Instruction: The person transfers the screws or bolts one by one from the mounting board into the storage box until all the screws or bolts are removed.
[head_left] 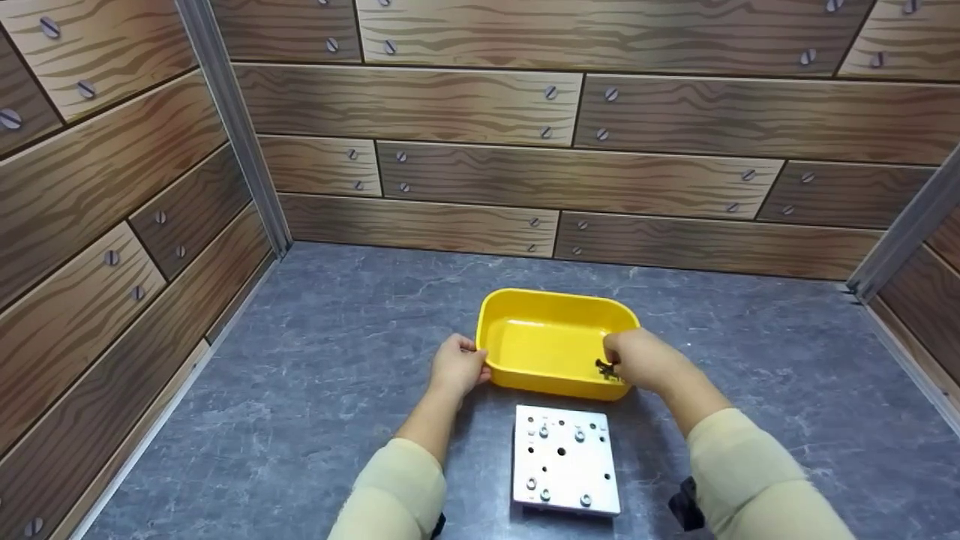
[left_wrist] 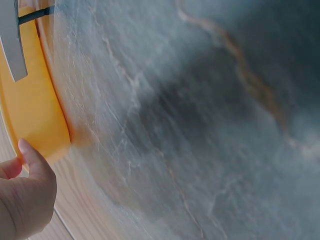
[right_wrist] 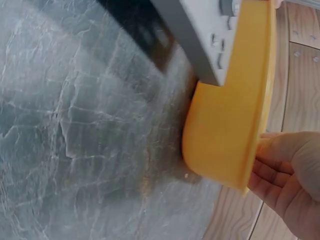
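Observation:
A yellow plastic tray stands on the grey tabletop. At its left end my left hand pinches the rim, thumb and finger on the edge in the left wrist view. My right hand reaches over the right end, fingers curled and pointing down into the tray, beside a small cluster of black screws. In the right wrist view the rim hides those fingertips, so I cannot tell whether they pinch a screw. Between my forearms, nearer me, is a silver metal plate with holes and several nuts on top.
A dark bolt projects from the plate's underside in the left wrist view. Wood-patterned walls with grey metal corner posts enclose the tabletop. A small black object shows beside my right sleeve.

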